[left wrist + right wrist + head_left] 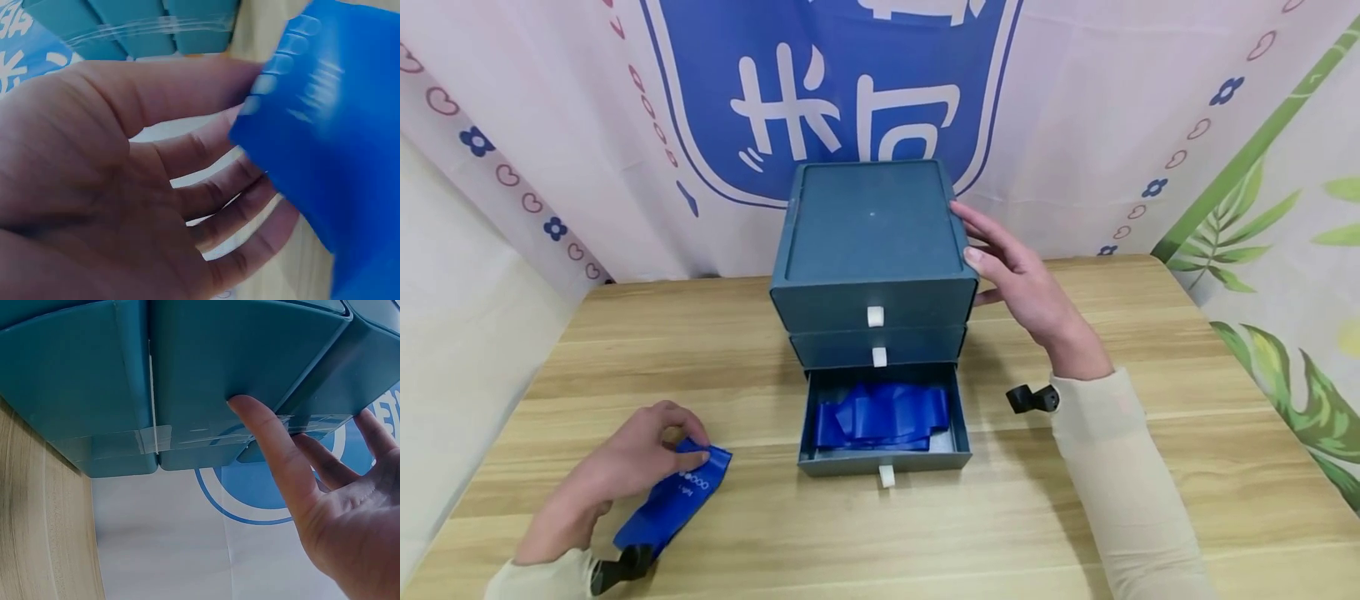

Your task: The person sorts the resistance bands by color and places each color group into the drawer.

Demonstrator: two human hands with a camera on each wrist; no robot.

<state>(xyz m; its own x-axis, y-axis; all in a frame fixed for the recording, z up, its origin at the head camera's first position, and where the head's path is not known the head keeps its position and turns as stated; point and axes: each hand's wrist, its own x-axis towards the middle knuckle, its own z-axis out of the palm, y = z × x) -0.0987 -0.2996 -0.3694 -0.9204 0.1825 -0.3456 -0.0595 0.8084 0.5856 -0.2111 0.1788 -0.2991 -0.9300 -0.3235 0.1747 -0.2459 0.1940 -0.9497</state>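
Note:
My left hand (pixel 632 450) pinches the end of a blue ribbon (pixel 664 510) between thumb and fingers, at the left of the wooden table. In the left wrist view, the ribbon (pixel 337 125) is glossy with pale printing along it. A dark teal unit of three stacked drawers (pixel 872 221) stands at the back middle. My right hand (pixel 1026 292) rests against its right side, fingers extended, and the thumb touches the wall in the right wrist view. The bottom drawer (pixel 925 462) is pulled out, with more folded blue ribbon (pixel 895 417) inside. The upper two drawers are closed.
Each drawer has a white pull tab (pixel 876 317). A printed curtain (pixel 1052 108) with a blue emblem hangs behind the wooden table (pixel 880 542). Clear tape (pixel 187 436) runs across the unit's side. Black wrist mounts (pixel 1032 399) sit at both sleeves.

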